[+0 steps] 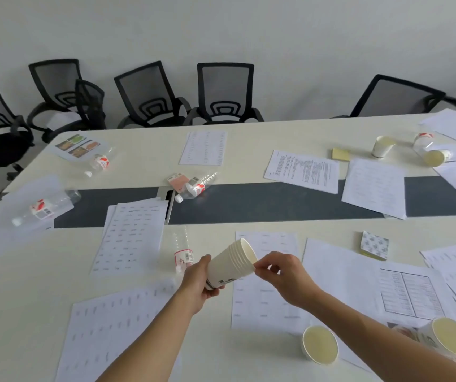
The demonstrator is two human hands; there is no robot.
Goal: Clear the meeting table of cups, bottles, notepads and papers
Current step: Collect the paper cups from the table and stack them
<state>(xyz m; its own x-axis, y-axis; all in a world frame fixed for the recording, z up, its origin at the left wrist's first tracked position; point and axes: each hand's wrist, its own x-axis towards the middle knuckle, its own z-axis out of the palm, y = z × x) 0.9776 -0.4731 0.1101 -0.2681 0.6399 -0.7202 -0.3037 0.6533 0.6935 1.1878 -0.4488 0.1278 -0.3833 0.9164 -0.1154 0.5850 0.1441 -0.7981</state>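
Over the near side of the counter (276,133), the left hand (197,283) grips the base of a tilted stack of paper cups (231,264). The right hand (283,274) pinches the stack's rim. A loose cup (320,345) stands by the right forearm and a second cup (451,340) sits at the right edge. Papers (130,235) and toppled bottles (184,252) are scattered across the counter.
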